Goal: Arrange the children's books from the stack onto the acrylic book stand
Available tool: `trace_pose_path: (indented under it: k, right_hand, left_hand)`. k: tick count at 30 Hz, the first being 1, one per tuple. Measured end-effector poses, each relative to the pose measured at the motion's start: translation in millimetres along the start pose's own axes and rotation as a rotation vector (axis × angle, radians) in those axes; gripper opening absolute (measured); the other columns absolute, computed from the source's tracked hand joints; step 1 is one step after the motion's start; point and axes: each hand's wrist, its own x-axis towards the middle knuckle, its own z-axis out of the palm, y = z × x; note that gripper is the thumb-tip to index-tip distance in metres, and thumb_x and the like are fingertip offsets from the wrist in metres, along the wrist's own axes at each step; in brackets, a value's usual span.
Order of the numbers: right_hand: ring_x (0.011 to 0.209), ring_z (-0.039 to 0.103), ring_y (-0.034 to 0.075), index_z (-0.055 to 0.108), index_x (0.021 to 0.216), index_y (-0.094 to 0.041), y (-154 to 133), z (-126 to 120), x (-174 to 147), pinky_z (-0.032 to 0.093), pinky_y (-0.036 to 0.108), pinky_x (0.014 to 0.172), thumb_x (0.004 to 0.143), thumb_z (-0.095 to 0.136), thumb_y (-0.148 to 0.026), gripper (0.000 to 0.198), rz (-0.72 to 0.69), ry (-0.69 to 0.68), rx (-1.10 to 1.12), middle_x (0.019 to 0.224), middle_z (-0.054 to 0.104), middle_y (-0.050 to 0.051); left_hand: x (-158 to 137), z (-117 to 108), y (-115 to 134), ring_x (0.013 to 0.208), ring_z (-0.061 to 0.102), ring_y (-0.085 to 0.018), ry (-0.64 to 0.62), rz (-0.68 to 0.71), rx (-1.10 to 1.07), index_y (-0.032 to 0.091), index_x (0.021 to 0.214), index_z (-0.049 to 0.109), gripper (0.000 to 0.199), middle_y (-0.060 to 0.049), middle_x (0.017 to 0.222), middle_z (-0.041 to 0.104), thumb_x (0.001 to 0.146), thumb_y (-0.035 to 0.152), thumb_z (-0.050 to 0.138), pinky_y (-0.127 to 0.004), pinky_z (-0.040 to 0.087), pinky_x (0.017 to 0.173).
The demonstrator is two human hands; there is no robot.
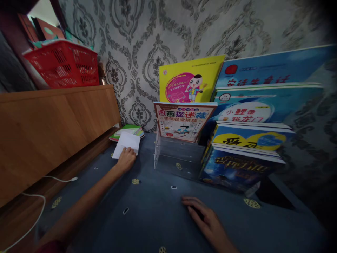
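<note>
At the left, my left hand (126, 159) has its fingers curled over the near edge of a white booklet (129, 140), gripping it. The booklet is tilted against a small stack of books (131, 129) with a green one on top. My right hand (206, 221) rests low over the dark table cover with nothing in it, thumb and fingers apart. Beyond it stands a clear acrylic book rack (171, 154). A picture book with a white and orange cover (183, 123) leans in the rack, in front of a yellow book (191, 79).
Several blue books (237, 168) stand in tiers at the right of the rack. On a wooden cabinet (60, 123) at the left sits a red basket (65, 65). A white cable (64, 180) lies beside the cabinet. Patterned wallpaper (137, 56) closes off the back.
</note>
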Motion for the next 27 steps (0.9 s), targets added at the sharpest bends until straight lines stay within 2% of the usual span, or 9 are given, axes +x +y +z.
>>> trace_pose_path:
  k: [4, 7, 9, 11, 14, 18, 21, 27]
  right_hand:
    - [0.109, 0.071, 0.031, 0.079, 0.098, -0.022, -3.6, -1.4, 0.4, 0.056, 0.049, 0.097, 0.095, 0.049, -0.059, 0.047, 0.007, -0.021, 0.011, 0.114, 0.075, 0.016]
    - [0.109, 0.07, 0.03, 0.078, 0.099, -0.023, -5.0, -1.9, 0.1, 0.056, 0.049, 0.097, 0.095, 0.05, -0.054, 0.042, 0.016, -0.022, 0.009, 0.115, 0.074, 0.015]
    - [0.108, 0.07, 0.03, 0.077, 0.099, -0.024, -5.7, -1.6, -0.3, 0.056, 0.048, 0.096, 0.095, 0.05, -0.049, 0.038, 0.005, -0.02, 0.011, 0.115, 0.074, 0.014]
    - [0.107, 0.07, 0.029, 0.077, 0.098, -0.023, -6.7, -1.0, -0.7, 0.056, 0.047, 0.094, 0.095, 0.05, -0.045, 0.034, -0.009, -0.015, 0.014, 0.113, 0.075, 0.013]
    - [0.105, 0.071, 0.027, 0.076, 0.098, -0.023, -8.9, 0.0, -1.5, 0.056, 0.044, 0.092, 0.094, 0.05, -0.039, 0.031, -0.013, -0.001, 0.02, 0.11, 0.076, 0.012]
    - [0.105, 0.071, 0.026, 0.075, 0.099, -0.024, -11.0, 1.1, -2.1, 0.056, 0.042, 0.092, 0.094, 0.05, -0.034, 0.028, -0.034, 0.011, 0.025, 0.109, 0.076, 0.01]
    - [0.106, 0.07, 0.025, 0.074, 0.101, -0.023, -12.9, 1.6, -3.1, 0.056, 0.041, 0.093, 0.094, 0.049, -0.03, 0.027, -0.049, 0.023, -0.003, 0.111, 0.075, 0.009]
    - [0.114, 0.066, 0.028, 0.072, 0.109, -0.022, -18.3, -0.9, -13.3, 0.054, 0.049, 0.096, 0.097, 0.044, -0.022, 0.03, -0.141, 0.091, -0.239, 0.123, 0.07, 0.013]
  left_hand:
    - [-37.1, 2.9, 53.2, 0.109, 0.061, -0.03, -0.056, 0.037, -0.104, 0.01, 0.093, 0.074, 0.028, -0.02, 0.106, 0.069, 0.096, 0.015, 0.046, -0.042, 0.044, 0.094]
    - [-48.4, -3.4, 76.4, 0.093, 0.066, -0.023, -0.104, 0.047, -0.219, 0.015, 0.093, 0.074, 0.04, -0.012, 0.098, 0.071, 0.103, 0.032, 0.039, -0.033, 0.048, 0.081]
    - [-46.7, -10.1, 76.9, 0.089, 0.067, -0.018, -0.16, 0.039, -0.324, 0.021, 0.094, 0.075, 0.043, -0.004, 0.096, 0.072, 0.104, 0.042, 0.039, -0.026, 0.048, 0.078]
    - [-42.8, -15.6, 66.6, 0.093, 0.066, -0.016, -0.213, -0.016, -0.405, 0.024, 0.099, 0.074, 0.038, -0.001, 0.1, 0.072, 0.103, 0.043, 0.041, -0.023, 0.047, 0.082]
    - [-43.7, -16.5, 44.4, 0.111, 0.062, -0.025, -0.233, -0.137, -0.376, 0.022, 0.114, 0.07, 0.03, -0.008, 0.118, 0.068, 0.099, 0.037, 0.05, -0.031, 0.047, 0.09]
    - [-61.8, -8.9, 31.9, 0.12, 0.056, -0.034, -0.279, -0.246, -0.295, 0.019, 0.125, 0.063, 0.037, -0.016, 0.126, 0.061, 0.094, 0.038, 0.055, -0.04, 0.048, 0.092]
    - [-76.8, -6.2, 40.9, 0.121, 0.054, -0.032, -0.291, -0.241, -0.267, 0.021, 0.129, 0.06, 0.038, -0.014, 0.126, 0.06, 0.097, 0.04, 0.052, -0.039, 0.049, 0.09]
    - [-89.7, -8.9, 80.0, 0.107, 0.061, -0.027, -0.211, -0.113, -0.233, 0.018, 0.119, 0.064, 0.031, -0.011, 0.111, 0.062, 0.097, 0.037, 0.054, -0.035, 0.05, 0.085]
